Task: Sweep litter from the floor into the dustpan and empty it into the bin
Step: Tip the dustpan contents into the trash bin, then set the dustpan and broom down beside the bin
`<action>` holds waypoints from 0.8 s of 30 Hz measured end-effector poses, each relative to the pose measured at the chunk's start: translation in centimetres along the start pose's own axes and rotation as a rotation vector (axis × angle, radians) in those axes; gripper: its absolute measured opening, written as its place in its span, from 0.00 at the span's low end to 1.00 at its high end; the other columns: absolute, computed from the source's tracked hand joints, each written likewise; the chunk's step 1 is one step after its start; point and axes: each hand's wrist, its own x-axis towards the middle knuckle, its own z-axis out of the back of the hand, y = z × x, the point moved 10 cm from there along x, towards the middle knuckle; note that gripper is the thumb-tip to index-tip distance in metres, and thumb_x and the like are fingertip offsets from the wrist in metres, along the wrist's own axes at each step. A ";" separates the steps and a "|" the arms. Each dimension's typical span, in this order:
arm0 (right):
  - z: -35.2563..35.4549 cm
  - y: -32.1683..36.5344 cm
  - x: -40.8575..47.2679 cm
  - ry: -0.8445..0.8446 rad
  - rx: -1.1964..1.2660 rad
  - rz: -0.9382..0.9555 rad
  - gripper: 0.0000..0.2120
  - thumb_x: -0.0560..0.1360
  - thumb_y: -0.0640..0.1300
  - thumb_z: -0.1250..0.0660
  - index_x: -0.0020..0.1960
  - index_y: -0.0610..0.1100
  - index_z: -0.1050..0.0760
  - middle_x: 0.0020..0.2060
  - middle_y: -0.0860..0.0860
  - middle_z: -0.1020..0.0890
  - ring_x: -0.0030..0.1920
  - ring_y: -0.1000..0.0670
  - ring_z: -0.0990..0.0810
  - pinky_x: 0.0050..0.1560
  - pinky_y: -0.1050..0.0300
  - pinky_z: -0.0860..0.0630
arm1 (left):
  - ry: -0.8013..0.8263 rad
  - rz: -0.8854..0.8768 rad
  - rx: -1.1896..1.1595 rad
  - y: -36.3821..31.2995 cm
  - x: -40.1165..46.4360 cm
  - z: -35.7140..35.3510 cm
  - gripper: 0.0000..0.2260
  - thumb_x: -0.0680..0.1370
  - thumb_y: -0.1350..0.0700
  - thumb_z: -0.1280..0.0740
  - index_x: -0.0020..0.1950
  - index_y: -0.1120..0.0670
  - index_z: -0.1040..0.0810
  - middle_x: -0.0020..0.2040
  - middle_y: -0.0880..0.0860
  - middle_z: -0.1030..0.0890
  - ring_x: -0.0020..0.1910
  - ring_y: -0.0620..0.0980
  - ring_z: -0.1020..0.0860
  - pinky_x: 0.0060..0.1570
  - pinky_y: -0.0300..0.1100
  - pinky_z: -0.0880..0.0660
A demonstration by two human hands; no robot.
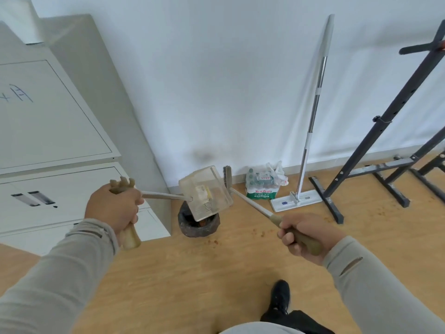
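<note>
Dustpan tipped over bin, centre frame.
Left hand (113,208) fist-wraps dustpan (206,194) handle; right hand (305,233) curls around broom (252,203) handle; bin (198,224) below.

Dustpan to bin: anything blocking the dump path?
Nothing visible. The left hand holds the dustpan tilted right over the open bin, with no object between them. The broom, held by the right hand, sits beside the dustpan's right edge, not under it.
</note>
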 end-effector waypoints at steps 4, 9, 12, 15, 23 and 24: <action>1.5 2.6 0.0 0.042 0.013 0.022 0.06 0.77 0.33 0.42 0.53 0.38 0.30 0.33 0.45 0.27 0.24 0.54 0.29 0.18 0.64 0.34 | 0.035 0.140 -0.148 0.7 -0.3 -3.1 0.06 0.78 0.67 0.37 0.51 0.58 0.26 0.43 0.62 0.21 0.23 0.45 0.32 0.19 0.35 0.33; 3.9 4.0 1.7 0.019 -0.037 0.001 0.09 0.76 0.32 0.41 0.56 0.39 0.31 0.34 0.43 0.26 0.24 0.53 0.28 0.18 0.63 0.33 | 0.070 0.251 -0.161 2.0 -1.1 -8.3 0.05 0.77 0.70 0.38 0.43 0.61 0.27 0.41 0.62 0.24 0.19 0.44 0.34 0.19 0.34 0.34; 5.5 4.7 3.1 0.008 -0.073 -0.022 0.09 0.76 0.32 0.41 0.55 0.40 0.32 0.33 0.43 0.26 0.24 0.53 0.28 0.18 0.63 0.34 | 0.065 0.301 -0.136 2.7 -1.4 -11.5 0.06 0.76 0.70 0.38 0.42 0.62 0.26 0.40 0.61 0.24 0.20 0.45 0.34 0.22 0.37 0.34; 7.5 5.5 4.9 -0.011 -0.102 -0.055 0.08 0.76 0.32 0.40 0.54 0.40 0.31 0.33 0.43 0.26 0.24 0.52 0.28 0.19 0.64 0.34 | 0.059 0.343 -0.116 3.8 -1.3 -14.9 0.04 0.76 0.70 0.38 0.46 0.64 0.25 0.36 0.59 0.25 0.21 0.46 0.35 0.23 0.38 0.35; 12.3 8.9 10.1 -0.030 -0.348 -0.194 0.05 0.75 0.33 0.39 0.50 0.39 0.29 0.32 0.44 0.22 0.25 0.51 0.26 0.24 0.63 0.32 | 0.017 0.469 -0.151 7.3 -0.7 -24.0 0.04 0.78 0.67 0.37 0.51 0.64 0.23 0.31 0.57 0.25 0.20 0.47 0.33 0.25 0.40 0.31; 12.9 9.5 10.7 -0.026 -0.379 -0.211 0.05 0.75 0.34 0.39 0.51 0.39 0.29 0.31 0.45 0.22 0.25 0.52 0.25 0.24 0.63 0.32 | 0.012 0.487 -0.159 7.8 -0.5 -25.1 0.03 0.78 0.67 0.36 0.51 0.64 0.24 0.31 0.57 0.25 0.21 0.48 0.33 0.27 0.41 0.31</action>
